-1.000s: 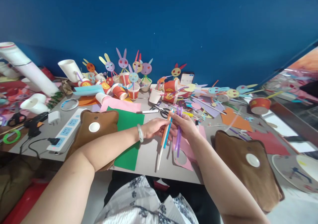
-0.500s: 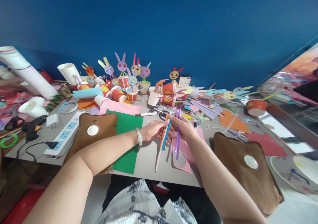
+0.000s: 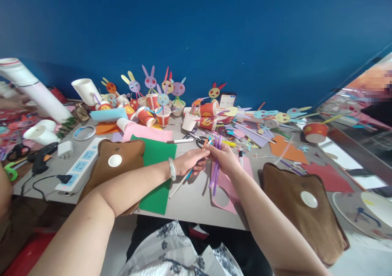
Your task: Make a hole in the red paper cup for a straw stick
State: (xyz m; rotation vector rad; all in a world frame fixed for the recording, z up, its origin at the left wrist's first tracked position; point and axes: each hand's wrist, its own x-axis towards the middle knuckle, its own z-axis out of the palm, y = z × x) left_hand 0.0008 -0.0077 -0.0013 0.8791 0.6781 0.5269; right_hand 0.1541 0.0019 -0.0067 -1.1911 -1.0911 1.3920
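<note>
My left hand is closed around a bundle of thin straws: a blue straw, a white straw and an orange one mostly hidden by the fingers. Their lower ends slant down to the left. Against it, my right hand is closed with purple straws hanging from its fingers, and its fingertips meet the upper ends of the left bundle. Under the right hand lies pink paper with a round cut-out. Scissors and a marker lie close behind the hands.
Green paper and a brown pouch lie left, beside a power strip. Another brown pouch is at right. Paper cups with rabbit faces line the blue wall, near a phone. A person's arm shows at far left.
My left hand has closed further around its straws, and their lower ends have swung left. The purple straws tilt slightly more. At far left, another person's arm has come into view.
</note>
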